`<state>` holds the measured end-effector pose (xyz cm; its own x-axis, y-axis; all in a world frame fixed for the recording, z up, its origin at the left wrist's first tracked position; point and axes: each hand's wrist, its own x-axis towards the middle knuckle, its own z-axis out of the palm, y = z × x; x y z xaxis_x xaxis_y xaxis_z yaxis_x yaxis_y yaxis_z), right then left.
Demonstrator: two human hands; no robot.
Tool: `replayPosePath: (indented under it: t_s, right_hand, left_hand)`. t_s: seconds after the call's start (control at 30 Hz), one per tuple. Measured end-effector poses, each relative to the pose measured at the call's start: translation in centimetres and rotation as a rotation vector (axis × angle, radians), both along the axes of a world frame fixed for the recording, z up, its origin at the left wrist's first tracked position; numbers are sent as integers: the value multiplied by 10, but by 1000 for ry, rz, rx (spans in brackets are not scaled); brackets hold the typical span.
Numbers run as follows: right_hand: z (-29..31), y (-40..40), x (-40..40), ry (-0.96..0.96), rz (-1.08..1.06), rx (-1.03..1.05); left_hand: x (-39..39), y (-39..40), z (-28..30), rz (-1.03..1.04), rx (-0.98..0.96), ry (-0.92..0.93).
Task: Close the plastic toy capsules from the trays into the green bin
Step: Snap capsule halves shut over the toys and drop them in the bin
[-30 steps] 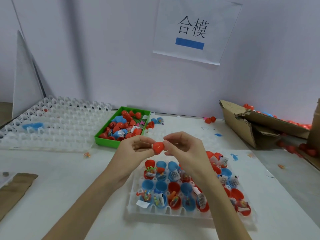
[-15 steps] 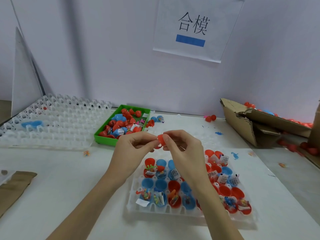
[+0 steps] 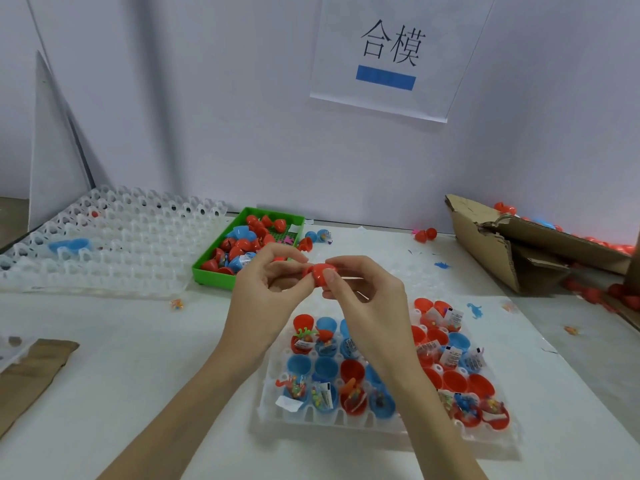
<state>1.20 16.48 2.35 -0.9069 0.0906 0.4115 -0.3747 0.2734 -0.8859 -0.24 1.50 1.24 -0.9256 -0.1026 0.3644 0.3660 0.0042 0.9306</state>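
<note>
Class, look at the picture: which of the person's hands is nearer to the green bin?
Left. The left hand sits just in front of the green bin, overlapping its near right corner. The right hand is farther right, across the red capsule.

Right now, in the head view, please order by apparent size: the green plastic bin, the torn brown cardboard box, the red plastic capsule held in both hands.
1. Torn brown cardboard box, though partly cut off at the frame edge.
2. Green plastic bin.
3. Red plastic capsule, smallest though nearest the camera, pinched by left hand and right hand.
</note>
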Motion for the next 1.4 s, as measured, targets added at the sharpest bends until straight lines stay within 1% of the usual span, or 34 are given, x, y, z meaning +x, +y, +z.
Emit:
replayPosePath:
  t_s: [0.17,0.23,0.37,0.5,0.6,0.73,0.83,0.93,1.07,1.17,1.27,1.4]
  right_hand:
    - [0,1,-1,-4,-42,-7]
    - [3,2,0,-5,-36,-47]
    - [7,3,3,-25,-10,-145]
    - [13,5,5,-97,70,-203]
    - [16,6,7,-106,129,-213]
    - [18,6,9,-111,167,-268]
    - [18,8,9,-159,221,-294]
    - [18,9,8,-235,259,-315]
    - [18,8,8,-338,384,-560]
    - [17,4,9,-412,473,-735]
    - [16,2,11,-464,602,-828]
    - [16,4,10,-546,751,-936]
  left_hand:
    - [-1,-1,1,-38,-78,67]
    - [1,-1,2,-50,-93,73]
    - [3,-2,7,-147,-122,115]
    - [5,-3,10,-79,-94,126]
    - [6,-3,11,-26,-112,146]
    - [7,-3,12,-24,-99,202]
    - [5,-6,11,-57,-79,228]
    - [4,-7,11,-39,-126,236]
    - [4,-5,9,6,-186,263]
    - [6,1,5,-42,-255,281]
    - [7,2,5,-88,-273,297]
    - [5,-3,9,-44,-344,335]
